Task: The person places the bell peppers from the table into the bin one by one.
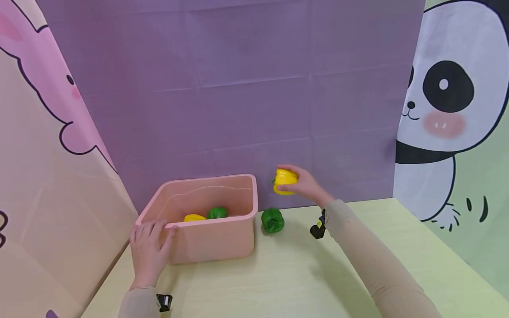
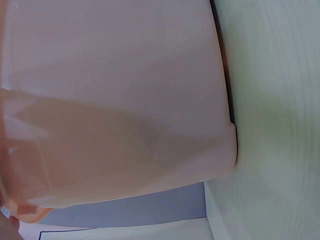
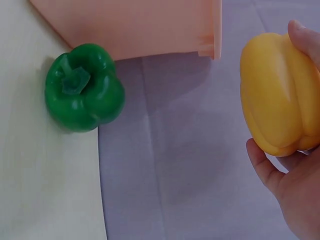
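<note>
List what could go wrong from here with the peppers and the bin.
The right hand holds the yellow pepper in the air beside the pink bin, outside its rim; a slip could drop it on the table. The green pepper lies right beside the bin's wall and might get knocked. The left hand only rests on the rim.

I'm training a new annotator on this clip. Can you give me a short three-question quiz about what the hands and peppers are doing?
1. True or false: the right hand holds a yellow pepper in the air.
2. How many peppers lie inside the pink bin?
3. What does the left hand touch: A the green pepper on the table, B the bin's near corner, C nothing?

Key:
1. True.
2. Two: one yellow, one green.
3. B.
</note>
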Tool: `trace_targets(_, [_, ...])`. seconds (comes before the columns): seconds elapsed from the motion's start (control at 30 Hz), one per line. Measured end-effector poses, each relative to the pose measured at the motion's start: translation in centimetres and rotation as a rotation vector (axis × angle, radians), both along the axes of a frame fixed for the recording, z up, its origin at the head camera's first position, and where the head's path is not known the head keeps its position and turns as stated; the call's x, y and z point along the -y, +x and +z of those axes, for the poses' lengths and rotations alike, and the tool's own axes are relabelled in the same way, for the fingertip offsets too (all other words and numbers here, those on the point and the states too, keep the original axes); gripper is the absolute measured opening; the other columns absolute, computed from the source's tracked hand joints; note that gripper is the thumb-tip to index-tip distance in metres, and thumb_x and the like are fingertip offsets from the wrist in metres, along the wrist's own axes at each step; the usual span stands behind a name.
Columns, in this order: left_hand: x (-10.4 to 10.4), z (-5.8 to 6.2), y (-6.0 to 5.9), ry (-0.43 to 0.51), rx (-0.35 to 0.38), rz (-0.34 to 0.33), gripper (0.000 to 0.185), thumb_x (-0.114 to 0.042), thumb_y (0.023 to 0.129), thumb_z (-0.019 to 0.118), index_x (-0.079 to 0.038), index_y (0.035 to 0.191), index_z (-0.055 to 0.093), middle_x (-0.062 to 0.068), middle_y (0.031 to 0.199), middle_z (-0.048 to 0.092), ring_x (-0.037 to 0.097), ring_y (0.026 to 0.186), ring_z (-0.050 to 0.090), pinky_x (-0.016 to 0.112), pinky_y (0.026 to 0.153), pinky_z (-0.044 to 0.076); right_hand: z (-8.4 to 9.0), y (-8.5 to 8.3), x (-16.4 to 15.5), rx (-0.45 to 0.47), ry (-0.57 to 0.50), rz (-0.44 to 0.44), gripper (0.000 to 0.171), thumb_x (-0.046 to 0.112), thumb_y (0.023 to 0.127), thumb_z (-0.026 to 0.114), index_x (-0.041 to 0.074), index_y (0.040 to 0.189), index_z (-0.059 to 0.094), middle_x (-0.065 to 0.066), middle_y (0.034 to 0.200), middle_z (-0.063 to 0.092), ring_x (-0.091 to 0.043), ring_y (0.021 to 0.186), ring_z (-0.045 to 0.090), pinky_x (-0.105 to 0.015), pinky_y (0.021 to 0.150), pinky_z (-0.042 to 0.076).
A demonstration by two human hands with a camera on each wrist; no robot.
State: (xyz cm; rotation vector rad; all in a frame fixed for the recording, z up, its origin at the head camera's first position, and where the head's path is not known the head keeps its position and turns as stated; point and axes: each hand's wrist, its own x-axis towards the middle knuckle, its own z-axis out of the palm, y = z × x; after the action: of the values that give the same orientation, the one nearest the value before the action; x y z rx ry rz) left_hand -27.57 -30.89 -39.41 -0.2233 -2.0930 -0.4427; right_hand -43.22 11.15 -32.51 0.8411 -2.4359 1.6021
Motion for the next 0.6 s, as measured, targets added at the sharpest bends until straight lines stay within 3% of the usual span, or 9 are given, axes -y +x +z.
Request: trace_targets(0.6, [0.1,-0.1,0.0,0.001,0.010,0.007,0.041,-0.043,0.094,0.058,-0.004,0.108,0.063,0.017,0.103,0.059,0.041,0.109,0.046,0.062,0.107,0.017,1.5,0.4,2.4,0.005,-0.012,0.052,0.070,0.023,0.079,0.081,0.014,0.141,0.049,-0.006,0.127,0.054,-0.029,0.100,0.055,-0.037,0.081,0.052])
